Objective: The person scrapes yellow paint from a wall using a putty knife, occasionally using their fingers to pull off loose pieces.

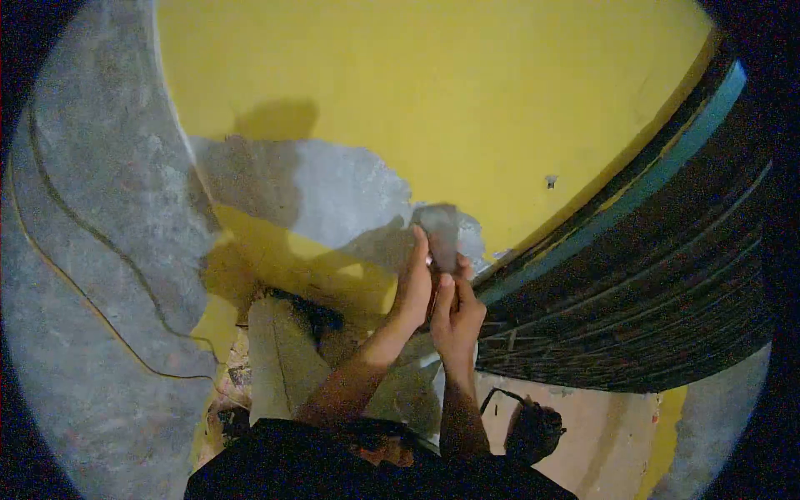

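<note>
Both my hands are close together in front of a yellow wall (467,92). Between them is a flat grey scraper (443,235), wider at its upper end and somewhat blurred; its exact kind is hard to make out. My right hand (458,321) is closed around its lower end, with thumb and fingers pressed on it. At its left edge, my left hand (412,287) is against the scraper with a finger pointing up; its other fingers are mostly hidden. Behind the scraper is a smooth grey patch (342,187) on the yellow paint, continuing a little to the right.
A dark ribbed surface with a teal edge (617,200) curves along the right. On the left is a grey wall (92,275) with a thin cable (92,310). A black object with a strap (535,429) is low on the right. A pale sheet-like thing (279,358) stands below.
</note>
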`<state>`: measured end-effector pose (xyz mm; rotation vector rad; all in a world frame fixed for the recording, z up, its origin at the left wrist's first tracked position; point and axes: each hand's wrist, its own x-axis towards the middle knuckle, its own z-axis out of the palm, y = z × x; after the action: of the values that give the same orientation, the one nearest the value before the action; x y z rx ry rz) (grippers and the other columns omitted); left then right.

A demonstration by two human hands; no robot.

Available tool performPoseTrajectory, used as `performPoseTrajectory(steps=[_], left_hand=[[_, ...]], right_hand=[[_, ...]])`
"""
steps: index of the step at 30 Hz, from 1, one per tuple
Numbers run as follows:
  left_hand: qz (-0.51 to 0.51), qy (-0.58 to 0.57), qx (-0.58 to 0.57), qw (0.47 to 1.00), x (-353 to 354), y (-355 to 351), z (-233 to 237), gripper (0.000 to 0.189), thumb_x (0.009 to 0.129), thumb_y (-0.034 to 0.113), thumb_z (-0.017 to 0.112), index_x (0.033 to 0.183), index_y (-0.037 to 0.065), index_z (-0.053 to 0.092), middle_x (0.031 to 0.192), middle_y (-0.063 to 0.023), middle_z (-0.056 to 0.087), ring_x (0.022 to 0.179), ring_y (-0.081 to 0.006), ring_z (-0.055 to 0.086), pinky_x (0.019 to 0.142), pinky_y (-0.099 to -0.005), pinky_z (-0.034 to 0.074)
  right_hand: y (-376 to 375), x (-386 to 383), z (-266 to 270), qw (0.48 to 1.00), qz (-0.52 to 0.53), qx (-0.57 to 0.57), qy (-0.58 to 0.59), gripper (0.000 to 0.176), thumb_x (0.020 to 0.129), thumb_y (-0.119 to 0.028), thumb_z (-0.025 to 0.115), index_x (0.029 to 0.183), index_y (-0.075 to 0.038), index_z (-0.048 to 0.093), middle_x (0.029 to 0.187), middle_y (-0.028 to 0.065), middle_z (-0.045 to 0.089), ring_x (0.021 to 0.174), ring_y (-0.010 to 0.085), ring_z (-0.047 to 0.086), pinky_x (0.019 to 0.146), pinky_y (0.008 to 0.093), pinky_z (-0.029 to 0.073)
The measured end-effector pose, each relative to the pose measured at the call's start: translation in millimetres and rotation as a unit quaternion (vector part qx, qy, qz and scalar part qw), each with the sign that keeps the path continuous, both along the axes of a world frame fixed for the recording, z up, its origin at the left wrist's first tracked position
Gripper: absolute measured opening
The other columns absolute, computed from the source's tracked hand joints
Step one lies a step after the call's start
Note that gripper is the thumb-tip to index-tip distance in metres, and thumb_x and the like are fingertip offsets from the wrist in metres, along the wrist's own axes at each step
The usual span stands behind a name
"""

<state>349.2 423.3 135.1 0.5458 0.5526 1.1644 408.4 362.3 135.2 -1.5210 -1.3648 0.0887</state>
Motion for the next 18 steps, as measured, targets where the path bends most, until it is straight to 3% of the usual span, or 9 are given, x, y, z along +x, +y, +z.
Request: performPoseTrajectory(steps=[2,5,7,9,13,17,18], left_hand=[[0.005,0.01,0.011,1.0,-6.0,-5.9,-0.5,0.057,0.098,0.056,0.041,0.094,0.004,0.061,0.081,-0.0099,0.068,0.069,-0.0185,0.066,0.061,-0.0331,0.053],[0.021,0.081,0.078,0.993,-20.5,-5.5,-3.6,0.051,0.1,0.05,0.045,0.096,0.002,0.062,0.08,-0.0105,0.068,0.069,-0.0185,0.067,0.061,-0.0311,0.053],[0.07,0.183,0.109,0.975,-25.6,-0.2,-2.4,0.044,0.099,0.042,0.051,0.096,0.0,0.062,0.079,-0.0111,0.069,0.067,-0.0182,0.068,0.061,-0.0291,0.053],[0.058,0.19,0.119,0.973,-34.3,6.3,-2.2,0.042,0.098,0.04,0.054,0.096,-0.001,0.062,0.078,-0.0114,0.069,0.065,-0.0178,0.068,0.06,-0.0282,0.053],[0.04,0.272,0.171,0.946,-54.8,21.3,-9.5,0.041,0.097,0.037,0.057,0.094,-0.004,0.063,0.075,-0.0126,0.069,0.063,-0.0179,0.068,0.058,-0.0277,0.053],[0.028,0.307,0.2,0.93,-66.4,28.5,-4.3,0.04,0.097,0.036,0.058,0.092,-0.003,0.064,0.072,-0.0122,0.068,0.062,-0.0167,0.067,0.055,-0.0285,0.053],[0.027,0.307,0.2,0.93,-67.5,30.5,-5.5,0.04,0.097,0.036,0.058,0.092,-0.003,0.064,0.072,-0.0122,0.068,0.062,-0.0167,0.067,0.055,-0.0285,0.053]], right_hand=[[-4.3,-3.7,-8.3,0.997,0.005,0.031,0.066,0.033,0.101,-0.024,0.051,0.098,0.006,0.063,0.061,0.0016,0.057,0.052,0.0125,0.051,0.05,0.0311,0.044],[-10.0,-18.9,-8.5,0.968,0.052,-0.097,0.226,0.032,0.102,-0.024,0.05,0.094,0.005,0.063,0.065,0.0015,0.056,0.06,0.0066,0.047,0.052,0.0251,0.039],[-3.7,-29.1,-20.2,0.976,0.043,-0.078,0.2,0.032,0.102,-0.023,0.049,0.095,0.005,0.062,0.067,0.0025,0.057,0.063,0.0069,0.048,0.054,0.0252,0.04],[6.3,-38.2,-33.8,0.983,0.036,-0.058,0.173,0.031,0.103,-0.022,0.047,0.096,0.005,0.061,0.069,0.0034,0.057,0.065,0.0072,0.049,0.056,0.0254,0.04],[20.3,-65.2,-51.9,0.967,0.016,-0.033,0.251,0.028,0.103,-0.019,0.043,0.106,0.005,0.057,0.091,0.012,0.064,0.083,0.0122,0.055,0.073,0.0286,0.047],[32.9,-79.7,-78.2,0.971,0.001,-0.016,0.238,0.031,0.104,-0.019,0.043,0.112,0.008,0.057,0.097,0.0122,0.065,0.088,0.013,0.057,0.077,0.0275,0.047],[38.1,-82.5,-87.0,0.979,-0.032,0.032,0.196,0.033,0.104,-0.019,0.043,0.114,0.01,0.056,0.1,0.0123,0.065,0.09,0.0135,0.057,0.08,0.0276,0.047]])
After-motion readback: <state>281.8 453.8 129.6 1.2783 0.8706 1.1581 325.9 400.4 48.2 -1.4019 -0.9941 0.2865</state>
